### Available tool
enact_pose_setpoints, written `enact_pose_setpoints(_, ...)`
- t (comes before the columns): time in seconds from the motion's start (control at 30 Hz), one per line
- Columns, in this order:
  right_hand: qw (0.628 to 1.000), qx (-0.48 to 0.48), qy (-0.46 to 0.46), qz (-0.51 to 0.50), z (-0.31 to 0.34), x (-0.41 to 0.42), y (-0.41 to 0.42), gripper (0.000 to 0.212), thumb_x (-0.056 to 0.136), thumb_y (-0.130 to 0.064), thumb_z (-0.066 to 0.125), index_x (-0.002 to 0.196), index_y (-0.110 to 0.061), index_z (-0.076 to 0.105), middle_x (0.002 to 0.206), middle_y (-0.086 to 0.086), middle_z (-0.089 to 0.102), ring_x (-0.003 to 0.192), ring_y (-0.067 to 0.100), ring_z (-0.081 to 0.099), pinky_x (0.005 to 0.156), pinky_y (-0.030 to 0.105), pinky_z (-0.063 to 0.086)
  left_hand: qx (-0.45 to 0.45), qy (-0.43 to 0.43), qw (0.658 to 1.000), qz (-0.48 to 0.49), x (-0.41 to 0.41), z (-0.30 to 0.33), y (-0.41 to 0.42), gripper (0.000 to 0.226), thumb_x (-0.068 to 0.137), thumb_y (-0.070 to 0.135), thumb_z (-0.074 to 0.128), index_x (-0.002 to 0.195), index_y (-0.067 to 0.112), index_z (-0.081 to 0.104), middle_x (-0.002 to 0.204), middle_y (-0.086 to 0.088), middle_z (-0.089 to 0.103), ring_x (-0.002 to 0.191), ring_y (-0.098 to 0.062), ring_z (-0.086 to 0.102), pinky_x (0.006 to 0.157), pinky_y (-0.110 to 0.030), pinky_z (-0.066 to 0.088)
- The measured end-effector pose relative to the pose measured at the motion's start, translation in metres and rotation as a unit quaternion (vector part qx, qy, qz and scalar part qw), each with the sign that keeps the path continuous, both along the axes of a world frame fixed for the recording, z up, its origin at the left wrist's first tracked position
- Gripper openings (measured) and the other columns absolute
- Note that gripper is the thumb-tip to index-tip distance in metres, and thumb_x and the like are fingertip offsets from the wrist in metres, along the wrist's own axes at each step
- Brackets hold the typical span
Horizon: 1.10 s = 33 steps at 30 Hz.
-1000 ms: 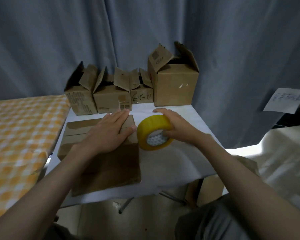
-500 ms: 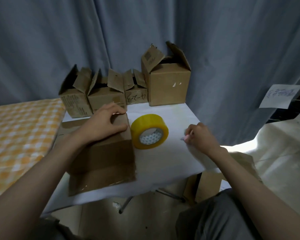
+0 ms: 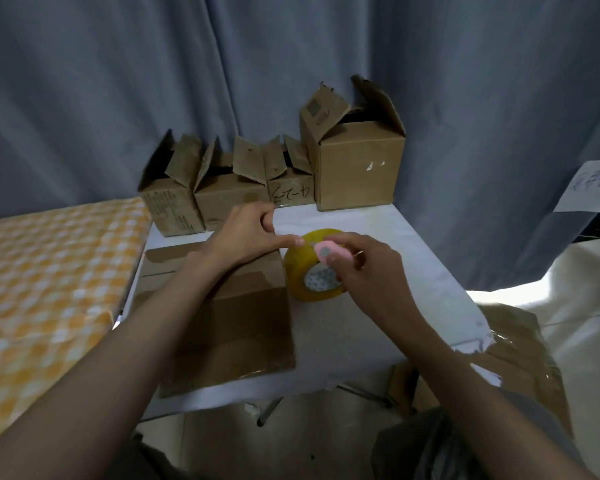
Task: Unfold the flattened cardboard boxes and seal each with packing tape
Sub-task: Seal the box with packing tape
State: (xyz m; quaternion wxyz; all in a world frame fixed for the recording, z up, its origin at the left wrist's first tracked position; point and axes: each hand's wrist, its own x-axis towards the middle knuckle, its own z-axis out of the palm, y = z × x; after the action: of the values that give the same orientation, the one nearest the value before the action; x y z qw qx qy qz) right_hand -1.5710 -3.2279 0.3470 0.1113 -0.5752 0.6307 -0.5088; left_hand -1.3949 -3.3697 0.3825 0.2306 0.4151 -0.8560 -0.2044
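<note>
Seated at the small white-covered table (image 3: pixel 378 237), we hold a small pink oval cutter (image 3: pixel 331 252) pinched in the fingers of our right hand (image 3: pixel 364 268), just above the yellow roll of clear packing tape (image 3: pixel 310 268) that stands on edge on the cloth. Our left hand (image 3: pixel 248 233) hovers over the far end of the flattened brown cardboard box (image 3: pixel 222 317), holding nothing; its thumb reaches toward the cutter and its other fingers are loosely curled. The flat box lies at the table's left, touching the roll, still unfolded and unsealed.

To do this well, we judge, the cutter should be readied with both hands clear of its edge, then put down within reach before the cardboard is lifted.

Four opened cardboard boxes (image 3: pixel 355 168) line the back edge before a grey-blue curtain (image 3: pixel 118 81), leaving little room to stand a new box; the roll could tip or roll off.
</note>
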Motion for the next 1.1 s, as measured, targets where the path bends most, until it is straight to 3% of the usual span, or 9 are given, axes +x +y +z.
enact_pose_setpoints(0.07,0.999,-0.003,-0.030,0.010,0.003,0.014,0.000,0.014,0.088,-0.022,0.073,0.101,-0.019,0.068,0.081,-0.005,0.065,0.076,0.008,0.062,0.063,0.023,0.055,-0.002,0.002,1.000,0.007,0.000,0.000,0.002,0.054,0.068,0.048,0.086,0.064,0.019,0.040,0.066,0.000,0.053,0.061,-0.012,0.043,0.054,-0.029,0.033)
enact_pose_setpoints(0.17,0.999,-0.017,-0.023,0.016,0.006,0.028,-0.006,0.010,0.088,-0.022,0.073,0.093,-0.018,0.066,0.068,-0.002,0.060,0.072,0.012,0.059,0.062,0.029,0.052,-0.007,-0.003,1.000,0.012,0.001,0.000,0.003,0.053,0.070,0.048,0.084,0.065,0.018,0.040,0.071,-0.008,0.059,0.064,-0.017,0.046,0.056,-0.032,0.033)
enact_pose_setpoints(0.33,1.000,0.005,0.007,0.007,0.004,0.036,-0.022,0.007,0.087,-0.020,0.070,0.090,-0.019,0.064,0.073,0.002,0.065,0.069,0.016,0.061,0.065,0.043,0.056,-0.002,0.008,1.000,0.024,0.001,-0.002,0.004,0.053,0.072,0.045,0.084,0.064,0.019,0.038,0.078,-0.013,0.063,0.075,-0.033,0.055,0.058,-0.034,0.036)
enact_pose_setpoints(0.5,0.999,0.020,0.038,-0.001,0.005,0.039,-0.029,0.006,0.086,-0.021,0.066,0.083,-0.020,0.061,0.068,-0.002,0.059,0.068,0.016,0.058,0.062,0.045,0.055,0.000,0.018,1.000,0.020,0.000,-0.003,0.004,0.052,0.073,0.044,0.084,0.064,0.019,0.039,0.077,-0.013,0.062,0.078,-0.034,0.057,0.059,-0.037,0.039)
enact_pose_setpoints(0.67,0.998,0.037,0.051,0.012,0.017,0.040,-0.028,0.003,0.083,-0.014,0.066,0.081,-0.015,0.064,0.059,-0.005,0.052,0.061,0.014,0.053,0.060,0.044,0.053,0.009,0.020,1.000,0.022,0.001,-0.002,0.004,0.053,0.069,0.049,0.083,0.065,0.017,0.041,0.077,-0.015,0.064,0.078,-0.034,0.059,0.065,-0.049,0.048)
enact_pose_setpoints(0.87,0.994,0.069,0.078,0.031,0.028,0.041,-0.023,0.002,0.081,-0.012,0.066,0.079,-0.013,0.065,0.065,-0.001,0.057,0.067,0.018,0.057,0.063,0.039,0.053,0.009,0.025,0.999,0.022,0.001,-0.003,0.004,0.055,0.066,0.052,0.084,0.067,0.017,0.042,0.076,-0.012,0.064,0.076,-0.031,0.058,0.061,-0.041,0.045)
enact_pose_setpoints(0.93,0.986,0.123,0.088,0.064,0.032,0.036,-0.019,0.012,0.079,-0.011,0.066,0.072,-0.020,0.063,0.068,-0.003,0.060,0.069,0.015,0.059,0.061,0.031,0.051,0.010,0.022,1.000,0.019,0.002,-0.003,0.003,0.054,0.066,0.053,0.082,0.067,0.017,0.042,0.075,-0.011,0.063,0.072,-0.030,0.057,0.061,-0.044,0.047)
enact_pose_setpoints(1.0,0.979,0.170,0.089,0.071,0.038,0.023,-0.014,0.018,0.077,-0.011,0.068,0.067,-0.024,0.061,0.068,-0.007,0.059,0.067,0.009,0.056,0.057,0.022,0.043,0.016,0.022,0.999,0.020,0.002,-0.002,0.004,0.056,0.065,0.056,0.082,0.068,0.017,0.042,0.071,-0.006,0.059,0.064,-0.021,0.050,0.057,-0.038,0.041)
enact_pose_setpoints(1.1,0.980,0.192,0.053,0.013,0.041,-0.017,-0.011,0.009,0.072,-0.018,0.071,0.071,-0.021,0.063,0.072,-0.006,0.066,0.070,0.009,0.061,0.059,0.026,0.048,0.023,0.027,0.999,0.021,0.002,-0.003,0.005,0.055,0.067,0.053,0.084,0.070,0.017,0.043,0.069,-0.001,0.054,0.062,-0.013,0.044,0.056,-0.028,0.035)
